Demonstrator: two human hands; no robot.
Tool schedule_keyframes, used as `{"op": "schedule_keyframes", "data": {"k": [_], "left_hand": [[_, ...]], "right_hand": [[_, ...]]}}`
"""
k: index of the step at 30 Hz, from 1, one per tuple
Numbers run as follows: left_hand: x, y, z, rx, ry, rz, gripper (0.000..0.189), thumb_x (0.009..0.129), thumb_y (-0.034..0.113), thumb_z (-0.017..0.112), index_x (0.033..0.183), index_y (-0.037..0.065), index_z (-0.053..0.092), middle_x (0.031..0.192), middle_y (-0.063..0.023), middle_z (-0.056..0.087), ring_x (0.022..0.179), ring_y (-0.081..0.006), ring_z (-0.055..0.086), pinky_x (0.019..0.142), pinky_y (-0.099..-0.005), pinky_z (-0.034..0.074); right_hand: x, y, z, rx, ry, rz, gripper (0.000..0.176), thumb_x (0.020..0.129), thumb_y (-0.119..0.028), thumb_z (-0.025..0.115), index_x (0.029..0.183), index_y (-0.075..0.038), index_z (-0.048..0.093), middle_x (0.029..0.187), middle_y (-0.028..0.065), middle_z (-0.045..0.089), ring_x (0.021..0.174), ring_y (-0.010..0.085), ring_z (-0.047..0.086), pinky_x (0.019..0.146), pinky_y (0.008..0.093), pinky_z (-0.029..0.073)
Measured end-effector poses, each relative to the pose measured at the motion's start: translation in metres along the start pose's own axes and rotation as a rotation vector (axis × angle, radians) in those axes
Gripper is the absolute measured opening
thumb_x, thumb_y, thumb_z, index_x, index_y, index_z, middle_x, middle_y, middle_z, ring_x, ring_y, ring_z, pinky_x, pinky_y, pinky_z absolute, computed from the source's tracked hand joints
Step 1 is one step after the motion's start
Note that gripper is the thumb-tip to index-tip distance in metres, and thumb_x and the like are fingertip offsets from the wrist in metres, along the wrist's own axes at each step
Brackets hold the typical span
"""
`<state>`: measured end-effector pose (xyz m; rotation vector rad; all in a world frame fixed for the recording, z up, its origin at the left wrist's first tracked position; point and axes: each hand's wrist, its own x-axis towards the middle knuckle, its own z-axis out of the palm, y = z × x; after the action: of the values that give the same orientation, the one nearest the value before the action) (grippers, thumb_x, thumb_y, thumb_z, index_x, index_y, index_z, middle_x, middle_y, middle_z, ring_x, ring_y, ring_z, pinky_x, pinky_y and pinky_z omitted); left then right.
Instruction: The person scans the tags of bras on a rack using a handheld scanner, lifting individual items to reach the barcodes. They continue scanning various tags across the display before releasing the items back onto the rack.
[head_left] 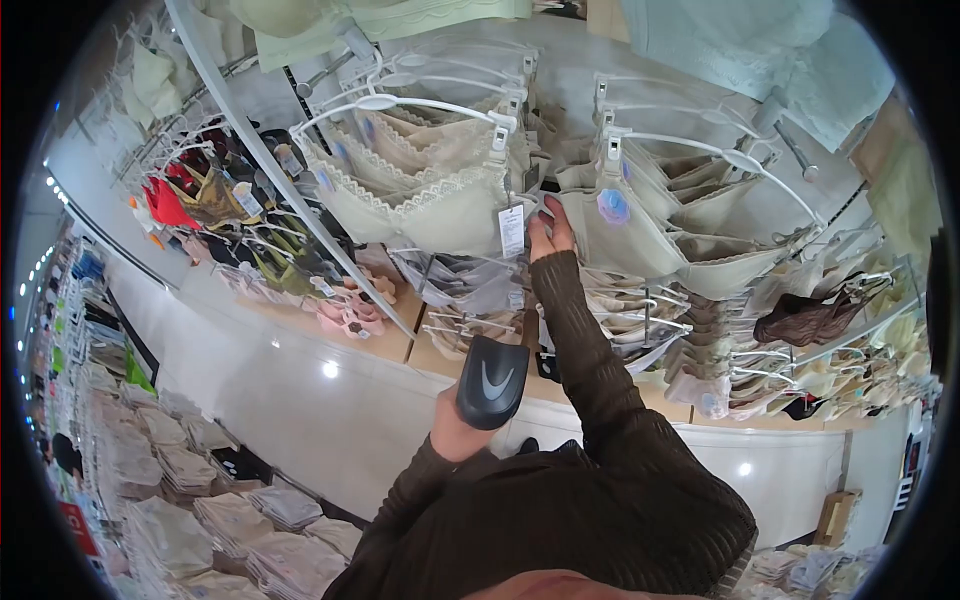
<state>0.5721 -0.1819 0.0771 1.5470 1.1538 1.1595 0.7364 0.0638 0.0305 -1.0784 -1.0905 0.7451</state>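
Observation:
A dark handheld scanner (492,382) is in my left hand (457,425), whose fingers are wrapped round it low in the middle. My right hand (552,232) reaches up between two rows of hanging bras, its fingers partly spread, beside a white paper tag (511,231). Whether the fingertips pinch anything there is too small to tell. The tag hangs at the right end of a cream lace-edged bra (430,215) on a white hanger (385,101). To the right hangs a plain beige bra (640,235) with a round bluish sticker (613,206).
More bras hang in lower rows, with red and green ones (170,203) beyond a slanting metal post (290,185) at the left. Folded packs (180,535) fill a display at the lower left. Pale shiny floor (330,400) lies below the racks. A cardboard box (836,518) stands lower right.

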Motion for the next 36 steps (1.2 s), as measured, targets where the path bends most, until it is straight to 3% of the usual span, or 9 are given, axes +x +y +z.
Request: {"op": "schedule_keyframes", "data": {"k": [2, 7, 9, 13, 15, 18, 28, 31, 36], "left_hand": [[0.004, -0.002, -0.005, 0.031, -0.015, 0.022, 0.028, 0.071, 0.011, 0.081, 0.091, -0.001, 0.065, 0.083, -0.0080, 0.070, 0.074, -0.0125, 0.066, 0.068, -0.0291, 0.053], [0.013, 0.002, -0.014, 0.088, -0.062, 0.063, 0.031, 0.070, 0.011, 0.081, 0.093, -0.002, 0.065, 0.083, -0.0094, 0.070, 0.076, -0.0158, 0.068, 0.070, -0.0301, 0.053], [0.017, 0.005, -0.016, 0.033, -0.112, 0.056, 0.035, 0.069, 0.011, 0.081, 0.096, -0.002, 0.064, 0.088, -0.0114, 0.070, 0.080, -0.0182, 0.069, 0.072, -0.0309, 0.053], [0.031, 0.027, -0.018, 0.069, -0.046, 0.175, 0.029, 0.073, 0.007, 0.074, 0.099, -0.001, 0.063, 0.088, -0.0124, 0.069, 0.080, -0.0176, 0.066, 0.072, -0.0320, 0.051], [0.039, 0.023, -0.020, 0.042, -0.064, 0.163, 0.029, 0.073, 0.007, 0.074, 0.099, -0.001, 0.063, 0.087, -0.0122, 0.069, 0.079, -0.0176, 0.067, 0.072, -0.0321, 0.051], [0.053, 0.021, -0.019, 0.012, -0.090, 0.188, 0.028, 0.071, 0.008, 0.075, 0.096, -0.001, 0.064, 0.087, -0.0120, 0.069, 0.078, -0.0182, 0.067, 0.070, -0.0320, 0.051], [0.077, 0.014, -0.011, -0.063, -0.179, 0.278, 0.025, 0.074, 0.008, 0.073, 0.095, -0.001, 0.063, 0.085, -0.0127, 0.069, 0.076, -0.0200, 0.067, 0.068, -0.0323, 0.051], [0.079, 0.003, -0.011, -0.075, -0.230, 0.204, 0.024, 0.075, 0.007, 0.072, 0.096, -0.002, 0.064, 0.085, -0.0122, 0.069, 0.075, -0.0190, 0.066, 0.068, -0.0319, 0.051], [0.077, 0.009, -0.011, -0.085, -0.232, 0.196, 0.025, 0.076, 0.008, 0.073, 0.097, -0.002, 0.064, 0.086, -0.0112, 0.070, 0.077, -0.0152, 0.065, 0.069, -0.0309, 0.051]], "right_hand": [[0.005, -0.018, 0.012, 0.143, 0.044, 0.056, 0.051, 0.088, -0.009, 0.059, 0.135, -0.002, 0.041, 0.119, 0.0172, 0.055, 0.100, 0.0232, 0.058, 0.081, 0.0338, 0.050], [0.019, -0.016, 0.012, -0.056, 0.022, -0.055, 0.041, 0.090, -0.009, 0.059, 0.128, -0.002, 0.046, 0.111, 0.0128, 0.060, 0.096, 0.0174, 0.059, 0.080, 0.0323, 0.050], [0.017, -0.024, 0.005, -0.102, -0.059, -0.038, 0.032, 0.089, -0.009, 0.060, 0.119, -0.002, 0.053, 0.099, 0.0080, 0.065, 0.081, 0.0140, 0.062, 0.073, 0.0294, 0.051], [-0.002, -0.041, -0.004, -0.102, -0.120, -0.016, 0.023, 0.091, -0.009, 0.058, 0.113, -0.001, 0.057, 0.090, 0.0052, 0.066, 0.072, 0.0110, 0.062, 0.068, 0.0268, 0.051], [-0.016, -0.055, -0.004, 0.198, -0.154, 0.052, 0.018, 0.093, -0.007, 0.055, 0.110, -0.001, 0.057, 0.089, 0.0053, 0.066, 0.073, 0.0110, 0.062, 0.067, 0.0277, 0.053], [-0.025, -0.053, -0.013, 0.261, -0.182, 0.007, 0.013, 0.096, -0.007, 0.051, 0.106, -0.001, 0.056, 0.090, 0.0069, 0.066, 0.074, 0.0128, 0.063, 0.067, 0.0299, 0.055], [-0.054, -0.082, -0.027, 0.446, -0.283, 0.072, 0.020, 0.094, 0.002, 0.044, 0.113, 0.001, 0.049, 0.098, 0.0109, 0.065, 0.083, 0.0168, 0.066, 0.079, 0.0314, 0.056], [-0.059, -0.084, -0.029, 0.446, -0.308, 0.072, 0.017, 0.094, 0.000, 0.046, 0.111, 0.001, 0.049, 0.102, 0.0114, 0.063, 0.089, 0.0181, 0.065, 0.081, 0.0340, 0.056], [-0.054, -0.076, -0.031, 0.442, -0.418, 0.083, 0.042, 0.082, 0.009, 0.040, 0.122, 0.002, 0.050, 0.110, 0.0104, 0.062, 0.096, 0.0177, 0.063, 0.088, 0.0302, 0.050]]}}
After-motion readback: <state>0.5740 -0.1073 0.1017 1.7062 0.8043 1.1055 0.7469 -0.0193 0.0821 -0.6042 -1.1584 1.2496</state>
